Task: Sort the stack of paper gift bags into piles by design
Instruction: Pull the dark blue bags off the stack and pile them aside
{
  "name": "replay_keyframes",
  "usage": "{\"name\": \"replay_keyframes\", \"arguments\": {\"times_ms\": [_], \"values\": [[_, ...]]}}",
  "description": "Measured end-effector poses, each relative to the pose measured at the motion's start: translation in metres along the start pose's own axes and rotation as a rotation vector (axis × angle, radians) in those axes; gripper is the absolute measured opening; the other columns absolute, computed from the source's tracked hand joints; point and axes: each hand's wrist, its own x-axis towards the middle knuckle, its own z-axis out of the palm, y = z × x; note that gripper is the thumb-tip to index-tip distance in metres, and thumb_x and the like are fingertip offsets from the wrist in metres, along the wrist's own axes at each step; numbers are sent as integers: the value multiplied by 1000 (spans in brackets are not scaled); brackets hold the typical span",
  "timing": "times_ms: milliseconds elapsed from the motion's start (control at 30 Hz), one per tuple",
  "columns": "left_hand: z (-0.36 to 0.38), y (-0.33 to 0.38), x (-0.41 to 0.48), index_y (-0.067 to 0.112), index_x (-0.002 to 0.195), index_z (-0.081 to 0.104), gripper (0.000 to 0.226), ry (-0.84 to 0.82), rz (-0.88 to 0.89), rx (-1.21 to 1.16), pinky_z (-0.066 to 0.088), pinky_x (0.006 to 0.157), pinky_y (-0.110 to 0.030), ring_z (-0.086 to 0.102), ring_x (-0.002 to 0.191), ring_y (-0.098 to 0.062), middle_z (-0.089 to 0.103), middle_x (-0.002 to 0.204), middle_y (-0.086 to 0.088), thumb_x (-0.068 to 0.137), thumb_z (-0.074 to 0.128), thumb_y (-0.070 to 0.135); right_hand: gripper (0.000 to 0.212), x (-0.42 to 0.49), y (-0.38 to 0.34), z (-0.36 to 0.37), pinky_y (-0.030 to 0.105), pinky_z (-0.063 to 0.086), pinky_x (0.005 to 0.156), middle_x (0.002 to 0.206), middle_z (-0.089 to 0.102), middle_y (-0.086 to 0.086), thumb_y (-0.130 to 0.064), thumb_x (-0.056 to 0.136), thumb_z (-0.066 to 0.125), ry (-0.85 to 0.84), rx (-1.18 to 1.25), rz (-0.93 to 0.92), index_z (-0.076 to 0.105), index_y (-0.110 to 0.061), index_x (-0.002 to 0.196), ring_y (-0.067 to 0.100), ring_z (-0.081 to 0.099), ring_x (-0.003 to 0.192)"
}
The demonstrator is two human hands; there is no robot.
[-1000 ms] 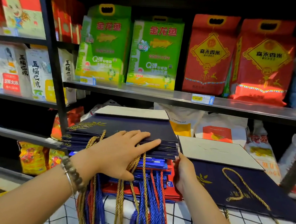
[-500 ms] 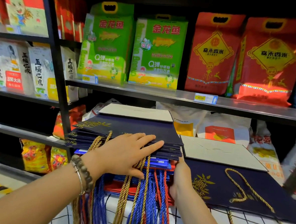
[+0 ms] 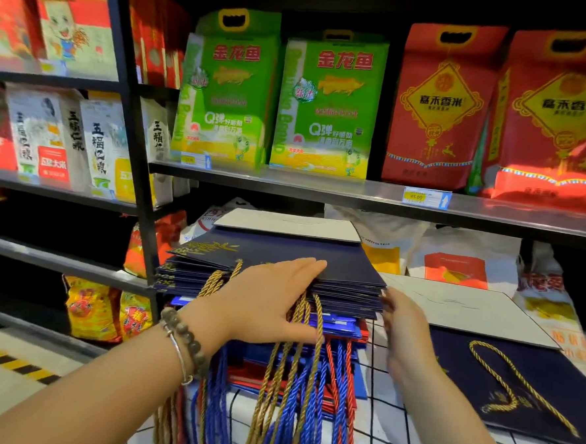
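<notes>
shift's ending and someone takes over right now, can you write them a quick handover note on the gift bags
Left hand lies flat on the navy stack, gold cords under it. Right hand, blurred, is at the stack's right edge; grip unclear. Blue and red bags lie beneath the navy ones. Done: one navy bag set apart on the right. To do: lift off the navy ones, split blue from red.
</notes>
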Motion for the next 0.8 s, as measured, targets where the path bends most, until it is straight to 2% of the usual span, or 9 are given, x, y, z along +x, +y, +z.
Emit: {"name": "replay_keyframes", "arguments": {"times_ms": [100, 167, 233, 300, 400, 467, 567, 700, 800], "values": [[-10, -2, -1, 27, 146, 27, 59, 74, -83, -160, 22, 109, -23, 26, 138, -8, 29, 152, 6, 94, 36, 54, 23, -8, -35, 0, 22, 37, 82, 115, 60, 0, -13, 93, 51, -28, -334, -479, 60, -17, 114, 13, 53, 105], [-19, -8, -3, 28, 138, 43, 54, 142, -139, -264, 29, 102, -23, 39, 129, -9, 45, 142, 8, 90, 29, 50, 29, -18, -56, 9, 13, 36, 86, 122, 58, -5, -18, 92, 54, -247, -681, -717, 59, -19, 120, 6, 50, 112], [-23, -19, -6, 29, 136, 46, 63, 160, -199, -226, 30, 104, -26, 42, 127, -12, 48, 140, 7, 79, 26, 45, 40, -23, -61, 20, 16, 32, 96, 136, 50, -6, -32, 91, 56, -447, -1130, -786, 54, -21, 129, 6, 43, 124], [-22, -31, -12, 28, 139, 41, 70, 98, -288, -51, 28, 108, -33, 41, 129, -16, 45, 142, 3, 76, 19, 53, 50, -24, -59, 29, 23, 27, 106, 145, 40, -5, -41, 92, 52, -539, -1397, -789, 44, -22, 138, 9, 33, 134], [-14, -34, -22, 26, 141, 34, 75, -11, -363, 67, 37, 102, -32, 45, 124, -19, 47, 138, 1, 81, 19, 69, 46, -26, -54, 34, 32, 38, 102, 140, 48, -2, -41, 96, 44, -515, -1470, -783, 42, -23, 138, 17, 43, 127], [-11, -30, -27, 28, 142, 32, 59, -4, -354, 105, 40, 96, -31, 47, 122, -19, 47, 136, 3, 92, 27, 60, 40, -27, -52, 36, 33, 42, 96, 132, 55, -2, -40, 97, 42, -464, -1502, -817, 47, -24, 133, 19, 49, 120], [-14, -26, -35, 31, 137, 37, 46, 77, -339, 151, 42, 90, -31, 50, 118, -17, 52, 131, 6, 96, 31, 51, 36, -34, -54, 34, 30, 43, 93, 127, 58, -4, -39, 98, 39, -418, -1555, -910, 51, -25, 128, 17, 51, 116], [-25, -24, -55, 36, 133, 43, 41, 145, -310, 25, 44, 92, -29, 51, 117, -10, 54, 129, 14, 93, 47, 44, 37, -48, -62, 21, 28, 38, 96, 130, 56, -11, -39, 100, 31, -432, -1606, -1026, 47, -30, 132, 12, 49, 119], [-34, -22, -75, 37, 128, 49, 41, 219, -360, -88, 46, 91, -29, 52, 113, -8, 56, 123, 17, 88, 55, 46, 37, -57, -63, 10, 26, 36, 97, 131, 55, -14, -40, 100, 30, -442, -1571, -1028, 47, -32, 132, 10, 47, 119]]}}
